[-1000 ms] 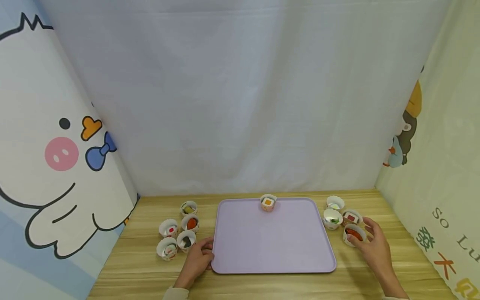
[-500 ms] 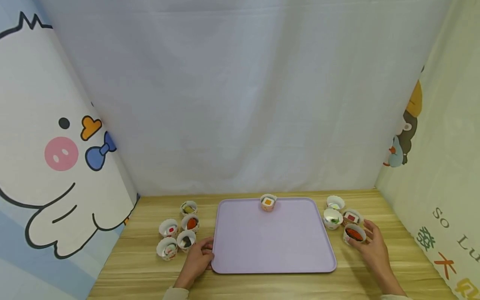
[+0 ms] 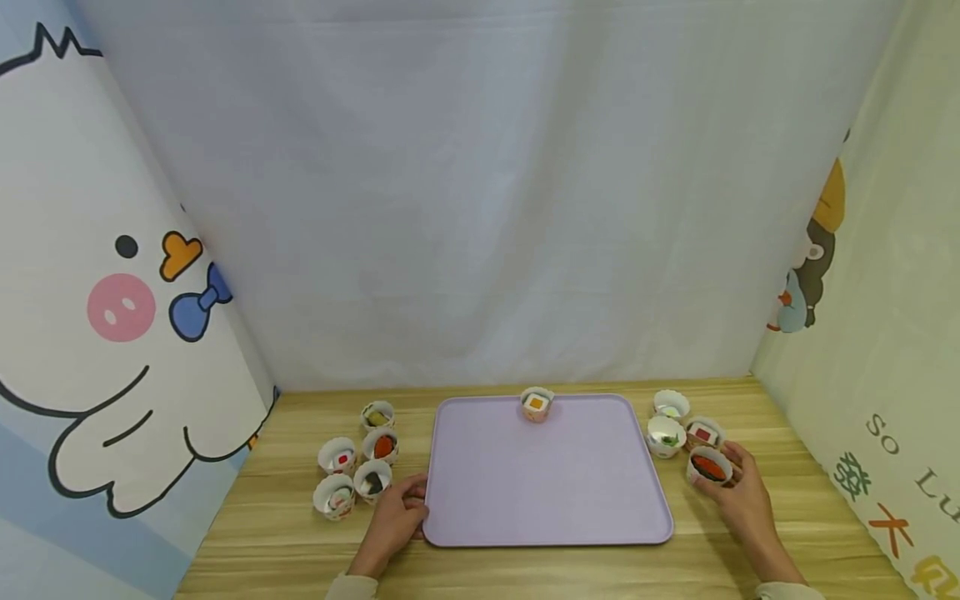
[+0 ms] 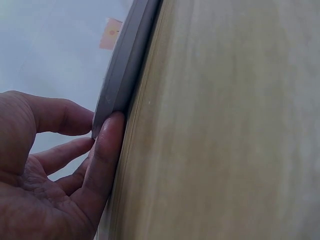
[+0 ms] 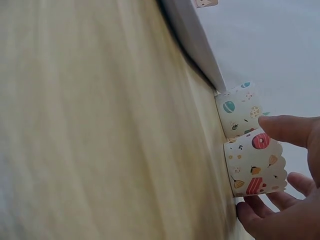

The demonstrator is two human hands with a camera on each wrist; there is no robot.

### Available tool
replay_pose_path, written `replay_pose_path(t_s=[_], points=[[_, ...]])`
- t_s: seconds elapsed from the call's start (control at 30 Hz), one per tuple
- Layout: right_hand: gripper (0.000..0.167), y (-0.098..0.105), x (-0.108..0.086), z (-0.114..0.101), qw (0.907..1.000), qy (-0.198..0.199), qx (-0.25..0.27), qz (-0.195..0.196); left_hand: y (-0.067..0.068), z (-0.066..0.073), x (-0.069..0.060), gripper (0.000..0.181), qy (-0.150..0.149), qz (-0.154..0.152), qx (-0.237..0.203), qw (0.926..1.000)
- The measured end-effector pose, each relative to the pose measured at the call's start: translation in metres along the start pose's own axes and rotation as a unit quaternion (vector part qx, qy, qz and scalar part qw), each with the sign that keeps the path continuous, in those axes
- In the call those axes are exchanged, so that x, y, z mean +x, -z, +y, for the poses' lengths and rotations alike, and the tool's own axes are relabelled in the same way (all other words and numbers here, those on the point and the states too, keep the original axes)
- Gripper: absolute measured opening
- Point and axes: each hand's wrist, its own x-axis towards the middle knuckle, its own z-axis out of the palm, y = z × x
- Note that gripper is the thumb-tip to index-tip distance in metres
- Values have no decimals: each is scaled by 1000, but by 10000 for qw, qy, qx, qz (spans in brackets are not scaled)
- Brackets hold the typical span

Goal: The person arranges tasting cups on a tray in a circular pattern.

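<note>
In the head view, my left hand [image 3: 393, 515] holds the left edge of the lilac tray [image 3: 551, 483], near its front corner. The left wrist view shows fingers on both sides of the tray's grey-looking rim [image 4: 120, 80]. On the right, my right hand [image 3: 742, 497] grips a scalloped paper baking cup [image 3: 709, 467] with a red-orange, roe-topped piece inside. Up close, the cup [image 5: 255, 165] has a doughnut and cake print, with the thumb on one side and fingers on the other. A paper cup [image 3: 536, 405] with a white piece and orange square stands at the tray's back edge.
Beside the right hand stand a cup [image 3: 705, 434] with a dark red square, a cup [image 3: 665, 437] with something green, and another cup [image 3: 671, 406] behind. Several cups, one with orange-red filling [image 3: 381, 447], cluster left of the tray. Curtains surround the wooden table [image 3: 495, 575].
My right hand's fingers and thumb have closed in around the roe-topped cup, which has barely moved. The left hand and tray keep their place.
</note>
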Motion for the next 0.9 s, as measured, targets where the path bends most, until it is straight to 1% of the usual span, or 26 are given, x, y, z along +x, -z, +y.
replay_pose_path(t_s=[0.23,0.4,0.63,0.9], points=[[93,-1,3,6,9998,-75,-180,73,0,2,-1,61,40,-1,-13,10000],[92,-1,4,7,9995,-122,-268,57,-1,3,-2,61,24,36,-46,10000],[79,0,3,5,9987,-48,-487,145,-1,2,-1,61,11,44,-64,10000],[81,1,2,5,9986,-137,-490,129,-1,4,-2,60,38,59,-15,10000]])
